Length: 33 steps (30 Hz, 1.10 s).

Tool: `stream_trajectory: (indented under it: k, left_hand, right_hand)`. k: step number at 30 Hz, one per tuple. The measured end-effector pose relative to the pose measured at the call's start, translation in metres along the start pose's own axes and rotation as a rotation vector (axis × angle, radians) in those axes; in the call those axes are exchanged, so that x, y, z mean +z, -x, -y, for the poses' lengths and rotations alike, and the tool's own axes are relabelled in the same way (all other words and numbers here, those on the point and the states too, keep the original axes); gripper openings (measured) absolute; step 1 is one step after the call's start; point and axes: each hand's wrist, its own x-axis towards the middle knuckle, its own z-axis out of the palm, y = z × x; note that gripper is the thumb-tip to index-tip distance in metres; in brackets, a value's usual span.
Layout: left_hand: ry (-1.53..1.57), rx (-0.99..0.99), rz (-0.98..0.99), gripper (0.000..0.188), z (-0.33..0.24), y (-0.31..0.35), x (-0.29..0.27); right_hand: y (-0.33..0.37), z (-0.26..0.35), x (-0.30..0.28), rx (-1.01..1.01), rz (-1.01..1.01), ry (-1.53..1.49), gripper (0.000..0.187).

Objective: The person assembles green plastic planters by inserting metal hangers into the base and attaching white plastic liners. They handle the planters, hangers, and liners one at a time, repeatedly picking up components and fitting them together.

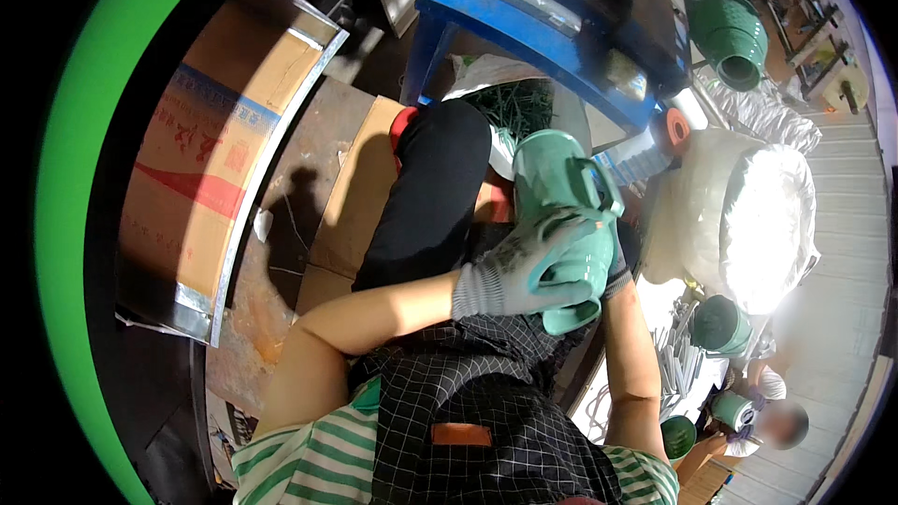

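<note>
A glossy green plastic jug (552,168) with a looped handle lies tilted over my lap. Its flared lower end points toward my apron. My left hand (533,266), in a grey-white knit glove with darker smudges, is closed around the jug's lower part. On the jug's right side my right hand (620,266), in a dark-cuffed glove, grips it; most of its fingers are hidden behind the plastic. Beyond my knee, an open white sack (496,68) holds a heap of dark green strips.
A blue plastic stool (505,23) carries a dark machine-like object. Stacked green vessels (725,28) stand at the far right, above white plastic bags (762,215). A large cardboard box (201,164) is at my left. A person (772,402) works at lower right beside green buckets (720,325).
</note>
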Motion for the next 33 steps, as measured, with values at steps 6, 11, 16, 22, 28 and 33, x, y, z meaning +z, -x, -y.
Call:
stream_trajectory:
  k: [6,11,16,22,28,33]
  left_hand:
    - [-0.459,0.055,0.017,0.076,0.012,-0.020,0.015]
    - [-0.403,0.144,0.057,0.080,0.008,-0.014,0.024]
    - [-0.479,0.419,0.179,0.073,-0.002,-0.002,0.021]
    - [-0.433,0.460,-0.023,0.061,-0.021,-0.010,0.011]
    - [-0.310,0.231,0.045,0.091,-0.028,-0.024,-0.027]
    - [-0.314,0.268,0.104,0.092,-0.023,-0.023,-0.020]
  right_hand:
    - [-0.011,0.011,0.022,-0.067,-0.151,0.136,0.066]
    - [0.014,-0.004,-0.001,-0.089,-0.263,0.240,0.060]
    - [0.050,-0.022,-0.018,-0.099,-0.368,0.337,0.055]
    - [0.083,-0.043,-0.032,-0.120,-0.511,0.501,0.048]
    - [0.111,-0.038,0.050,-0.665,-0.420,0.853,0.079]
    - [0.115,-0.034,0.131,-0.867,-0.272,1.567,0.116]
